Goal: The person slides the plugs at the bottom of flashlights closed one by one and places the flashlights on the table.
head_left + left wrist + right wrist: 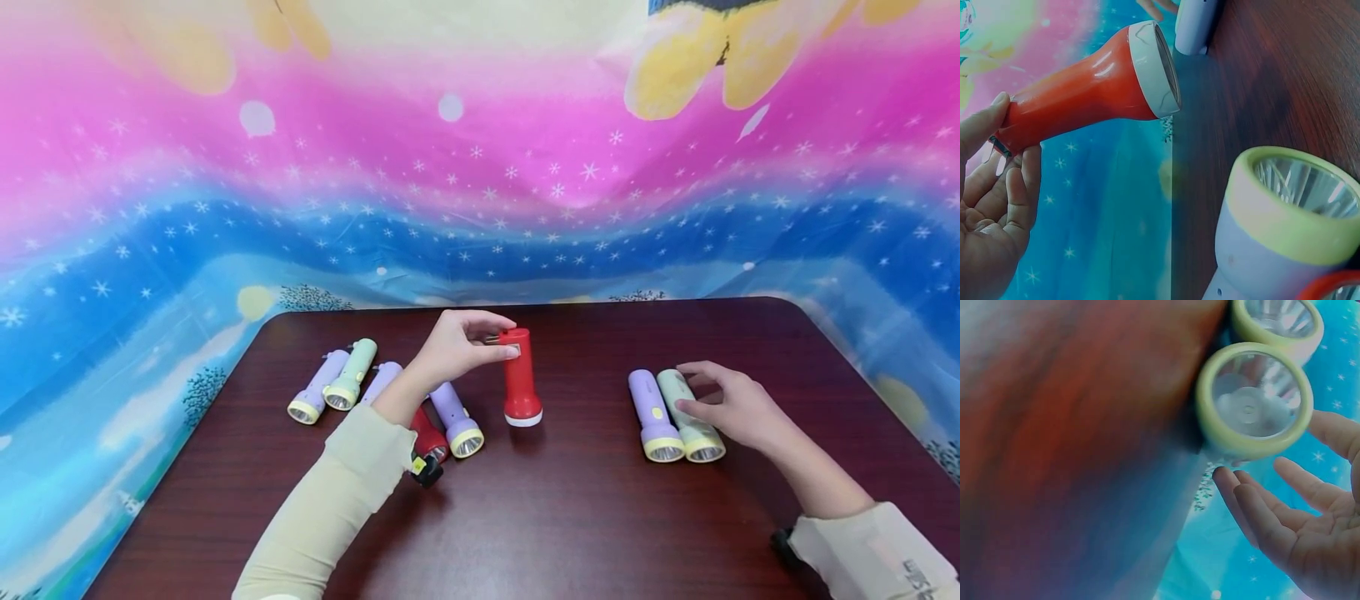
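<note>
My left hand (463,343) pinches a red flashlight (519,379) by its tail end, between thumb and fingers. Its white-rimmed head points down in the head view, and two metal prongs stick out near the fingers in the left wrist view. On the right, a purple flashlight (649,408) and a pale green flashlight (688,417) lie side by side. My right hand (731,404) is beside the green one, fingers spread and loosely bent, not gripping it. The right wrist view has the green flashlight's yellow-rimmed lens (1254,400) close to the fingertips.
Left of centre, another purple flashlight (456,421) and a second red flashlight (429,437) lie partly behind my left arm. Farther left are a purple flashlight (318,387) and a green flashlight (351,375). A patterned cloth (480,183) hangs behind the dark wooden table (570,533).
</note>
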The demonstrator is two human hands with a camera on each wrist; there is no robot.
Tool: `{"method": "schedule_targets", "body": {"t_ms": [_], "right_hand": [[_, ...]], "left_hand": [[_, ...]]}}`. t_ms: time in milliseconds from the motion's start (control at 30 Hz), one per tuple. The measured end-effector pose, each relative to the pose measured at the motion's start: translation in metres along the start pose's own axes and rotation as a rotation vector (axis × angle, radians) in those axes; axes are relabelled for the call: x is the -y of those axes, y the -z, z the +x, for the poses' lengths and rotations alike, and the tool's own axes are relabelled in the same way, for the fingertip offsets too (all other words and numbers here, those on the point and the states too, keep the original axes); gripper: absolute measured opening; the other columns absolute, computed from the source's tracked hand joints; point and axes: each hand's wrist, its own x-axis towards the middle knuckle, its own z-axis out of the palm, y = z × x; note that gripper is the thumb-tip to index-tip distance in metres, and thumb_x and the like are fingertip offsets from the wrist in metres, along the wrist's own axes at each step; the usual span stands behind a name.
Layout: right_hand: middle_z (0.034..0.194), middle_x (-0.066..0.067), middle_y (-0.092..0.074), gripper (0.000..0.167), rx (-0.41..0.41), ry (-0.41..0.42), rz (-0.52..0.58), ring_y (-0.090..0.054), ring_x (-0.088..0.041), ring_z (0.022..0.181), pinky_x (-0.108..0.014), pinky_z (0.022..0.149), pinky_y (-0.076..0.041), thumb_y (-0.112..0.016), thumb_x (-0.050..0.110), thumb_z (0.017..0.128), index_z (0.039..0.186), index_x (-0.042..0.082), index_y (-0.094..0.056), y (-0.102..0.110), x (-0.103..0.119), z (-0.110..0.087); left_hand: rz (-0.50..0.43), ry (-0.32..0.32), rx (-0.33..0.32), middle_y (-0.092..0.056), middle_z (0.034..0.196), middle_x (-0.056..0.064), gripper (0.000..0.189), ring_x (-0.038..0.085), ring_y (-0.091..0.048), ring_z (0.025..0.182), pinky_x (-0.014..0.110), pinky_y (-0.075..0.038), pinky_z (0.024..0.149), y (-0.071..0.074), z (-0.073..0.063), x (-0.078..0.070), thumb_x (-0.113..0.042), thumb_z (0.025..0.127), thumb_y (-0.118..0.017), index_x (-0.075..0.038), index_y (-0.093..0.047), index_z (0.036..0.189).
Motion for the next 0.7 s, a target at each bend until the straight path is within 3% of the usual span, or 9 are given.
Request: {"method": "schedule_targets", "body": {"t_ms": [367,700], "right_hand": [[0.131,-0.031,-0.057,0.059,-0.052,0.038,0.047,-0.061,-0.047,0.112,-0.054,0.084,-0.056,-0.068,0.024,0.094,0.143,-0.001,-0.047,0.002,0.025,0.004],[0.134,-0.029,-0.056,0.057,-0.047,0.076,0.157,-0.062,-0.044,0.113,-0.041,0.080,-0.058,-0.068,0.022,0.095,0.144,0.002,-0.047,-0.005,0.047,0.009]], "left_hand": [[-0.048,-0.010,0.000,-0.075,0.107,0.012,0.036,0.016,-0.071,0.090,0.031,-0.060,0.082,-0.008,0.001,-0.009,-0.012,0.080,-0.082,-0.005,-0.073,0.114],[-0.053,-0.038,0.029,-0.074,0.111,0.011,0.037,0.018,-0.070,0.092,0.031,-0.060,0.082,-0.017,0.002,-0.017,-0.013,0.082,-0.081,-0.004,-0.072,0.117]]}}
